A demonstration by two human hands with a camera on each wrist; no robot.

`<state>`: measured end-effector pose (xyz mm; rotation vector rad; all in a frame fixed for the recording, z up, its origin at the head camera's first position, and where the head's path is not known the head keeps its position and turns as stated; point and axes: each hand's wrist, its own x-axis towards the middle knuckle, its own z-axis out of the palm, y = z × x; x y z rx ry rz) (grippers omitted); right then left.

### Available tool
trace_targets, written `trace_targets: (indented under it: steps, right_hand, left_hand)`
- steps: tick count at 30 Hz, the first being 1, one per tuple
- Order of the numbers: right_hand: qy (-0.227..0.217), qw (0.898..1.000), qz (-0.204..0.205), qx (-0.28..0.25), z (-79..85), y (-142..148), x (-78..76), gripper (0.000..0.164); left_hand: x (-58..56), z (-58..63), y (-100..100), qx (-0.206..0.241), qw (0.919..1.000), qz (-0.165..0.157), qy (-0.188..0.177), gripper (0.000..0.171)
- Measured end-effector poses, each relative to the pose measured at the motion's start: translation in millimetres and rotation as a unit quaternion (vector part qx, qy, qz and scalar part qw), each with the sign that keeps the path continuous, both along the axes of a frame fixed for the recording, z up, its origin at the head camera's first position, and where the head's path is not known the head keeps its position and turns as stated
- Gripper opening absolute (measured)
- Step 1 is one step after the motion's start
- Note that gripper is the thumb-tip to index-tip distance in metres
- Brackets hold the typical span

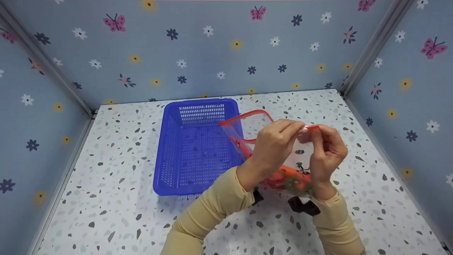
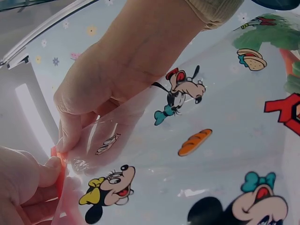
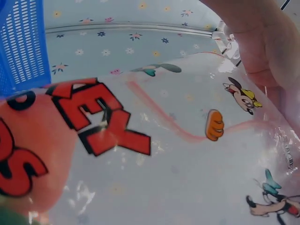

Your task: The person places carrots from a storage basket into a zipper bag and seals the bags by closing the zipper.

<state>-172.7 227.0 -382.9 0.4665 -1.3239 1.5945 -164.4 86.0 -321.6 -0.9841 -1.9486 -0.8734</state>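
Observation:
A clear plastic zip bag (image 1: 297,156) with a red zip edge and cartoon characters printed on it is held up over the right part of the table. My left hand (image 1: 270,150) pinches the red edge near its right end. Close beside it, my right hand (image 1: 327,152) pinches the same edge, with a short red strip and a whitish bit showing between the fingertips. Towards the left the bag's mouth gapes, its two red rims apart. Orange, red and green things (image 1: 288,180) lie in the bottom of the bag; their kind is unclear.
A blue plastic basket (image 1: 160,148) with slotted walls stands left of the bag, whose mouth overlaps its right rim. The speckled white table (image 1: 113,198) is bounded by flower-patterned panels (image 1: 226,46) at the back and sides. Dark pieces (image 1: 304,206) show by the wrists.

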Motion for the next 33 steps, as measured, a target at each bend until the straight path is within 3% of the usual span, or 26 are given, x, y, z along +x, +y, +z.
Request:
trace_targets:
  steps: [10,15,21,33]
  right_hand:
    - [0.0,0.999,0.005,-0.043,20.9,1,5.5,0.012]
    - [-0.002,0.996,0.009,-0.087,32.5,6,7.2,0.011]
    - [-0.009,0.992,0.014,-0.128,34.8,20,4.4,0.008]
    - [-0.042,0.984,0.015,-0.173,20.6,43,-7.0,0.012]
  left_hand:
    - [-11.1,-9.2,-19,-0.006,0.9996,0.019,-0.021,0.015]
    - [-18.6,-19.2,-37,-0.009,0.9981,0.046,-0.04,0.015]
    - [-24.5,-31.4,-62,-0.005,0.9949,0.079,-0.063,0.016]
    - [-24.9,-38.0,-100,-0.034,0.9862,0.138,-0.084,0.015]
